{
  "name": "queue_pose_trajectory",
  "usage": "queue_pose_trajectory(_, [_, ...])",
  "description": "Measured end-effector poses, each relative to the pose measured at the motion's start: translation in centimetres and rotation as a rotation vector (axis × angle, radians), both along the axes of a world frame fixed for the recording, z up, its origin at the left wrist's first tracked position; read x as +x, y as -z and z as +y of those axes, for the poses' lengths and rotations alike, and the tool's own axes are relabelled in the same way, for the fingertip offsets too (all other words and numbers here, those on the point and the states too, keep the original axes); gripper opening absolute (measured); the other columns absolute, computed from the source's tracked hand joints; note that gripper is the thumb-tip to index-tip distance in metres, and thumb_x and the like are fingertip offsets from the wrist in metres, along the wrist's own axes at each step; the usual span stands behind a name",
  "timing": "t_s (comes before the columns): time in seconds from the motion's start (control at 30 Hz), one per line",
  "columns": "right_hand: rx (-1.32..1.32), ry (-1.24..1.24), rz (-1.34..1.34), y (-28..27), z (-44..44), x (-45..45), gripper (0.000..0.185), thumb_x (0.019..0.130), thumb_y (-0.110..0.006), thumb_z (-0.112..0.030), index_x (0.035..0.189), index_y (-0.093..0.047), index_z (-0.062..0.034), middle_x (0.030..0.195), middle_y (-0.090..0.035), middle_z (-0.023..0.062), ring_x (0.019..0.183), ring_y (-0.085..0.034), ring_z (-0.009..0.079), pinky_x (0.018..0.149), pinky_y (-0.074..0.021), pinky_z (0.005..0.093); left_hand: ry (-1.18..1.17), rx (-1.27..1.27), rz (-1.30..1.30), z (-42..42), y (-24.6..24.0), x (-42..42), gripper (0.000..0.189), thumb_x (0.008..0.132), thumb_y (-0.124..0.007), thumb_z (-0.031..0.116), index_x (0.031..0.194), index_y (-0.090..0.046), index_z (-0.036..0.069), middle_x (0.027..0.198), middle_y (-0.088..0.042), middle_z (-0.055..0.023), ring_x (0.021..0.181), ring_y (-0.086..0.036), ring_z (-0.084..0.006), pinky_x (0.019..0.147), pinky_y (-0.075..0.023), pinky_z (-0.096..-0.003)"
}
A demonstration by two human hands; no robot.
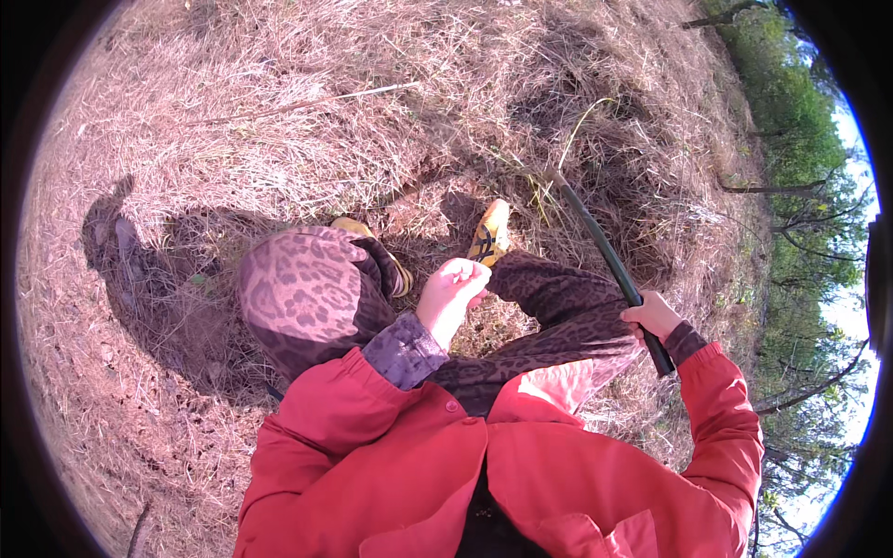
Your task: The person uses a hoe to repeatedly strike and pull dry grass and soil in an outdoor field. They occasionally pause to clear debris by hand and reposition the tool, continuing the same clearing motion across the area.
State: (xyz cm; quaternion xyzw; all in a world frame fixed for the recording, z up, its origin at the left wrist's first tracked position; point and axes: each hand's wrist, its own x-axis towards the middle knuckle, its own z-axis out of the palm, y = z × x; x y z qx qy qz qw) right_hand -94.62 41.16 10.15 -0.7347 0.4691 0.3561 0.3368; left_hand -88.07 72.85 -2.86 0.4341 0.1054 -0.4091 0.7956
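My right hand [654, 317] is wrapped around the dark green handle [600, 237] of a long tool, near its lower end. The handle slants up and away to a brownish end in the dry grass. From that end a thin, pale, curved strip [578, 132] rises; whether it is a blade's edge or a grass stem I cannot tell. My left hand [455, 296] hovers between my knees, fingers curled and fingertips drawn together, with nothing visible in them. Strong sunlight washes out its detail. Below it lies bare soil and short grass [488, 331].
My bent legs in leopard-print trousers [303, 293] and my yellow shoes [492, 227] frame the ground before me. Dry grass [314, 160] covers the slope, with a long pale stick [335, 97] lying on it. Green trees [802, 139] stand at the right.
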Motion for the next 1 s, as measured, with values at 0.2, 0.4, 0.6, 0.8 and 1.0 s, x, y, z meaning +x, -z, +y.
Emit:
queue_pose_trajectory(0.2, [-0.135, -0.103, -0.358, 5.3, -1.9, 7.0, 0.019, 0.074, -0.058, -0.005, 0.078, -0.041, 0.0006, 0.053, -0.045, 0.0046, 0.036, -0.046, 0.0148, 0.03, -0.0382, 0.031, -0.001, -0.026, -0.004, 0.2, 0.4, 0.0, 0.011, 0.086, -0.051, 0.012, 0.094, -0.054, 0.006, 0.088, -0.056, -0.0017, 0.077, -0.055, -0.0103, 0.069, -0.0447, -0.0227])
queue_pose_trajectory(0.4, [-0.337, -0.265, -0.239, 12.2, -7.2, 16.7, 0.021, 0.074, -0.057, -0.01, 0.067, -0.049, 0.0071, 0.05, -0.05, 0.0113, 0.036, -0.051, 0.021, 0.031, -0.0411, 0.0342, -0.097, 0.066, 0.037, 0.6, 1.0, 0.2, 0.011, 0.085, -0.049, 0.008, 0.093, -0.054, 0.004, 0.084, -0.057, -0.0019, 0.073, -0.054, -0.0098, 0.066, -0.0437, -0.023])
queue_pose_trajectory(0.6, [-0.356, -0.448, -0.066, 12.5, -14.7, 6.0, 0.014, 0.067, -0.055, -0.007, 0.067, -0.054, 0.0075, 0.052, -0.055, 0.0156, 0.037, -0.052, 0.0238, 0.039, -0.0442, 0.0361, -0.106, 0.015, 0.004, 0.8, 1.5, 0.7, 0.011, 0.084, -0.051, 0.01, 0.093, -0.054, 0.005, 0.086, -0.057, -0.0031, 0.075, -0.055, -0.0117, 0.07, -0.0453, -0.0244])
queue_pose_trajectory(0.8, [-0.328, -0.115, 0.127, 6.6, -12.3, -12.9, 0.012, 0.07, -0.052, -0.005, 0.078, -0.045, 0.0003, 0.046, -0.046, 0.0092, 0.033, -0.047, 0.0194, 0.03, -0.0398, 0.0328, -0.137, -0.087, 0.047, 1.6, 1.6, 0.7, 0.009, 0.085, -0.051, 0.008, 0.092, -0.053, 0.003, 0.085, -0.057, -0.0045, 0.073, -0.056, -0.0121, 0.066, -0.0452, -0.0223])
queue_pose_trajectory(1.0, [-0.354, 0.043, -0.071, 7.6, -7.9, -13.8, 0.016, 0.065, -0.058, -0.003, 0.075, -0.047, 0.0005, 0.049, -0.046, 0.0063, 0.034, -0.047, 0.0154, 0.03, -0.0382, 0.0304, -0.1, -0.057, -0.01, 1.6, 1.4, 0.4, 0.008, 0.085, -0.049, 0.007, 0.09, -0.053, 0.003, 0.085, -0.057, -0.0045, 0.074, -0.055, -0.0121, 0.067, -0.0458, -0.0232])
